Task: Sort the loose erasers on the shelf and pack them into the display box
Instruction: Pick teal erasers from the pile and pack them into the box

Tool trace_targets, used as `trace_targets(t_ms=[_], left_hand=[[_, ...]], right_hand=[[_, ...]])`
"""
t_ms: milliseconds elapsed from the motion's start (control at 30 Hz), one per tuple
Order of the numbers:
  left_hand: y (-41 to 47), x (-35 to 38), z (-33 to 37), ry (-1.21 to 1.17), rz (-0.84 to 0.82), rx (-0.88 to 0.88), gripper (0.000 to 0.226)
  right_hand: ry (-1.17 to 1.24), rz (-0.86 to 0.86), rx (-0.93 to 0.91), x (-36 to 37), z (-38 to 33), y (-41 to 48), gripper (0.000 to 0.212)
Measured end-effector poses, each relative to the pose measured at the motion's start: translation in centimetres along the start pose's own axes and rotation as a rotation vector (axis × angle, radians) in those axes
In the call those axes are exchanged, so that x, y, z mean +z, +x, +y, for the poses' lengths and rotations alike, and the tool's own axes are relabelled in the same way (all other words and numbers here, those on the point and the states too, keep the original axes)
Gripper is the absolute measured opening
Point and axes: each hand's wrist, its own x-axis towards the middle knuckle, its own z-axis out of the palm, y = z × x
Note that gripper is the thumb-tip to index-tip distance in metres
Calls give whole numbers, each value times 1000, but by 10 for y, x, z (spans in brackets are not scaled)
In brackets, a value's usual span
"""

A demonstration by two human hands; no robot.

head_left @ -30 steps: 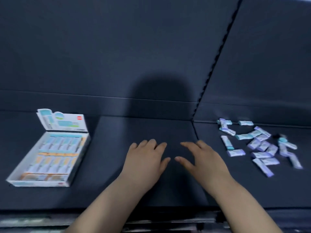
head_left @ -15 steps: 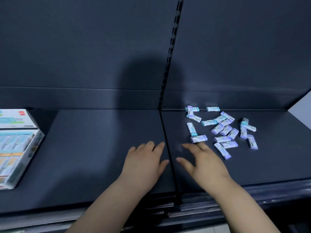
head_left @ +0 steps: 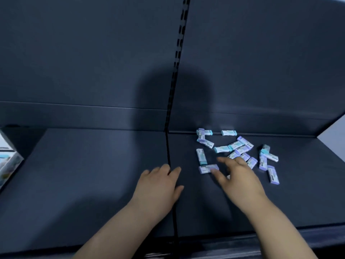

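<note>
Head view: nearest, the shelf's front lip (head_left: pixel 280 238) runs across the bottom, and both bare arms reach over it onto the dark shelf (head_left: pixel 84 174). The left hand (head_left: pixel 160 186) lies palm down across the seam (head_left: pixel 169 156) between the two shelf panels. Its grip is apart, fingers loosely straight and holding nothing. Left of it is a broad stretch of bare shelf, reaching to the display box (head_left: pixel 7 165), of which only a corner shows at the left edge of the picture, well apart from both hands. The right hand (head_left: pixel 240 180) is on the right panel at the near edge of the loose erasers (head_left: pixel 237 146). Its grip is spread wide and clamped on nothing. Its blurred thumb overlaps the right end of a purple eraser (head_left: pixel 206 168), but whether it touches cannot be told. Its fingertips cover the near side of the pile. Just beyond that eraser a teal-tipped eraser (head_left: pixel 201 156) lies lengthwise, apart from the rest. The others lie scattered at mixed angles, some touching, from mid-shelf to the rear edge, with a small cluster to the right (head_left: pixel 268 159). Bare shelf lies right of the pile up to the pale side panel (head_left: pixel 336 128). Farthest, the back panel (head_left: pixel 74 53) rises, split by a slotted upright (head_left: pixel 179 53) and crossed by a person's shadow (head_left: pixel 173 94).
</note>
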Motion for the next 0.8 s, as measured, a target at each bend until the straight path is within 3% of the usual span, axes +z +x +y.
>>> trace_targets(t_ms=[400, 567, 800], left_hand=[[60, 5, 71, 30, 34, -168, 54], [61, 13, 84, 41, 34, -248, 53], [59, 17, 93, 50, 40, -341, 53]], right_hand=[[-81, -135, -123, -14, 72, 103, 40], [-133, -236, -243, 3, 82, 123, 37], [-201, -246, -383, 10, 81, 145, 28]])
